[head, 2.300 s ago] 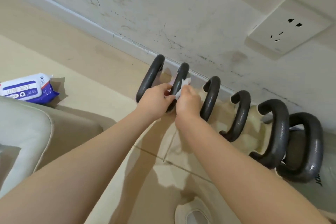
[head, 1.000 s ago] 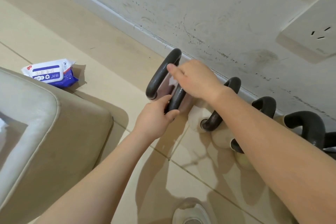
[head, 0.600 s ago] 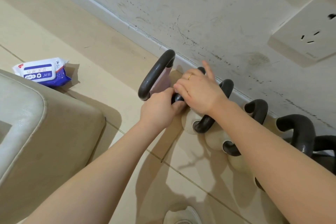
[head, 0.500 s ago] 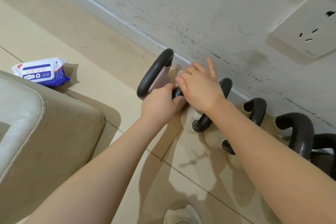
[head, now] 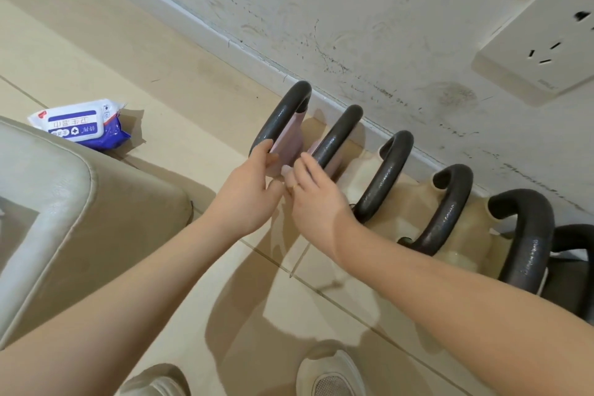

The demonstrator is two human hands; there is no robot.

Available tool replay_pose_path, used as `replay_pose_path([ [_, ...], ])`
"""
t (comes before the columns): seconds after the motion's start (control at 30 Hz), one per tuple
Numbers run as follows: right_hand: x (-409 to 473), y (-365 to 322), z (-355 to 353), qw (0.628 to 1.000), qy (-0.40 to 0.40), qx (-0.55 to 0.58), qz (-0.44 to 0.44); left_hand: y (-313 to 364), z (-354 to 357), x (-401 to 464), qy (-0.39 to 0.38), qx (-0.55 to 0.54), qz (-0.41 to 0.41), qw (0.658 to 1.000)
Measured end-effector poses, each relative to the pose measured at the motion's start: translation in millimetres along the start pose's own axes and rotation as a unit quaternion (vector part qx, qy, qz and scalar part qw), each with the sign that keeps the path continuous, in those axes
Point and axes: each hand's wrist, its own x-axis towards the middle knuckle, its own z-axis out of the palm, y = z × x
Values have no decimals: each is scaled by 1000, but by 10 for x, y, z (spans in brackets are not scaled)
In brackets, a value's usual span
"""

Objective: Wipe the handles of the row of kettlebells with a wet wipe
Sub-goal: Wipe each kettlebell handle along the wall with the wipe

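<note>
The fingers (head: pixel 269 151) of the left hand (head: pixel 246 193) reach up to the near end of the first kettlebell handle (head: pixel 280 117), loosely bent and touching it, while the fingers (head: pixel 309 164) of the right hand (head: pixel 316 202) lie nearly straight beside the second handle (head: pixel 336 138). Between the two hands shows a small pale scrap, perhaps the wet wipe (head: pixel 287 172), though it is too hidden to tell which hand holds it.

The scuffed white wall (head: pixel 353 10) runs across the top, with a socket plate (head: pixel 540 55) at the right. Below it lies the beige tiled floor (head: pixel 96 51). A padded cream seat (head: pixel 64 202) fills the left side. The row of kettlebells (head: pixel 450 209) stands along the skirting, dark handles up, pink bodies at the left end and cream ones further right. A blue and white pack of wipes (head: pixel 80 125) lies on the floor just behind the seat, well apart from the row. A shoe toe (head: pixel 328 376) shows at the bottom edge.
</note>
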Motion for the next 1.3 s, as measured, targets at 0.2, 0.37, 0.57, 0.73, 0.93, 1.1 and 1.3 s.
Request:
replay_pose_path([
  [0.2, 40, 112, -17, 996, 34, -14, 79, -39, -157, -14, 48, -3, 11, 999],
  [0.37, -6, -22, 75, 998, 17, 39, 35, 30, -135, -39, 61, -24, 4, 998],
  [0.57, 125, 41, 37, 785, 205, 481, 333, 73, -75, -13, 27, -44, -3, 999],
  [0.73, 225, 236, -55, 320, 186, 834, 410, 101, 140, 61, -18, -43, -8, 999],
  [0.93, 107, 40, -76, 265, 104, 883, 374, 43, 175, 205, -30, -56, 12, 998],
  [1.1, 373, 501, -81, 155, 150, 858, 467, 34, 163, 196, -56, -71, 3, 996],
  [1.3, 197, -5, -104, 275, 166, 837, 443, 70, 168, 182, -56, -93, -18, 994],
])
